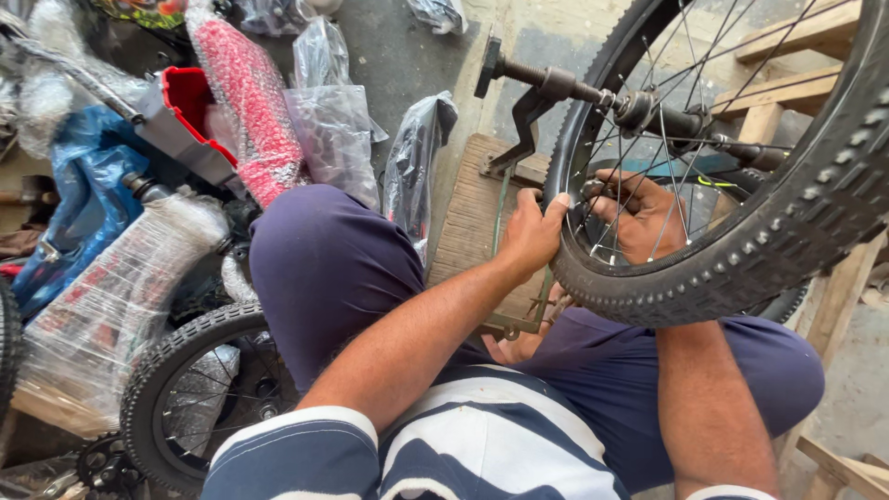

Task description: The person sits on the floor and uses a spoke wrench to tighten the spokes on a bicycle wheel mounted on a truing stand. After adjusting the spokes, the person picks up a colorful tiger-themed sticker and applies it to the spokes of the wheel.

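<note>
A black bicycle wheel point(741, 259) with a knobby tyre and thin spokes stands upright in front of me, its hub and axle point(648, 113) near the top. My left hand point(530, 231) grips the tyre and rim on the near left side. My right hand point(639, 218) is behind the spokes, fingers curled against the inside of the rim. The wheel sits in a dark metal stand point(519, 139) over a wooden block point(468, 222). My knees in dark blue trousers point(324, 268) are on either side.
Another small black wheel point(185, 389) lies at the lower left. Plastic-wrapped bicycle parts, a red-and-grey frame piece point(190, 111) and a red wrapped part point(250, 102) crowd the left. Wooden pallet slats point(787, 83) stand at the upper right. Concrete floor behind.
</note>
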